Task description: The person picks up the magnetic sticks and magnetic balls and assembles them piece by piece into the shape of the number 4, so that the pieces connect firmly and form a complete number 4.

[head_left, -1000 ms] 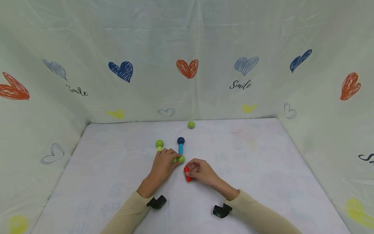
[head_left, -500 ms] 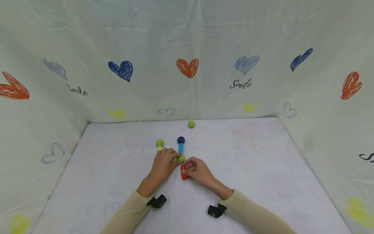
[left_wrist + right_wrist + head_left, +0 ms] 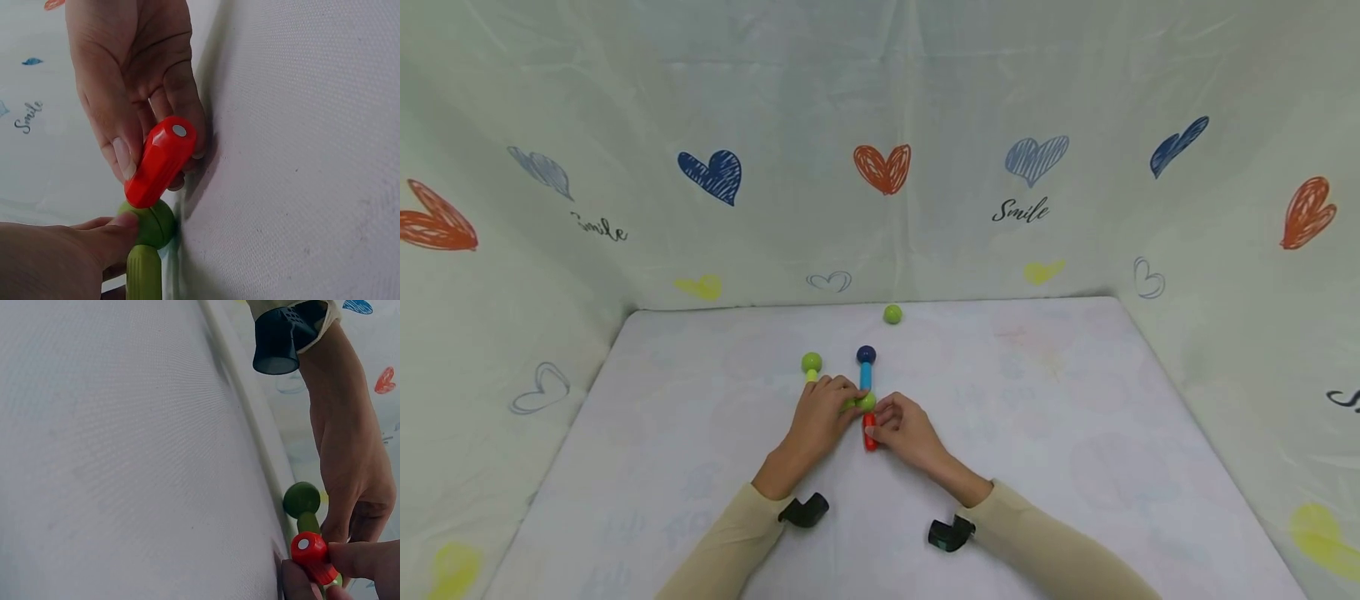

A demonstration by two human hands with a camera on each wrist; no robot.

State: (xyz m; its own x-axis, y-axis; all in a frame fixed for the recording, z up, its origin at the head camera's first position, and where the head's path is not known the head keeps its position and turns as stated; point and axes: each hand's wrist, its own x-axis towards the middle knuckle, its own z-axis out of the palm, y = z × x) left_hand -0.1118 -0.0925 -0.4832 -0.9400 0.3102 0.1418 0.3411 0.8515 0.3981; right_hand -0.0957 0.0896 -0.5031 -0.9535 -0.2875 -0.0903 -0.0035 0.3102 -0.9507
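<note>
My right hand (image 3: 913, 433) pinches a red magnetic rod (image 3: 869, 435) between thumb and fingers. One rod end meets a green ball (image 3: 156, 225); a pale magnet dot shows on the other end in both wrist views. My left hand (image 3: 822, 414) pinches that green ball, its thumb on top. From the ball a blue rod (image 3: 866, 377) runs away to a navy ball (image 3: 867, 355). A yellow-green rod (image 3: 144, 275) also joins the ball and is partly hidden under my left hand. Beyond my left knuckles another green ball (image 3: 811, 362) tops a yellow-green rod.
A loose green ball (image 3: 892, 314) lies by the far edge of the white table (image 3: 1037, 450). Behind and at both sides hangs a pale sheet (image 3: 955, 100) printed with hearts. A black wrist camera (image 3: 951, 533) sits on each sleeve.
My right hand has brought the red rod left and slightly forward, up against the green ball. My left hand has stayed in place on the ball.
</note>
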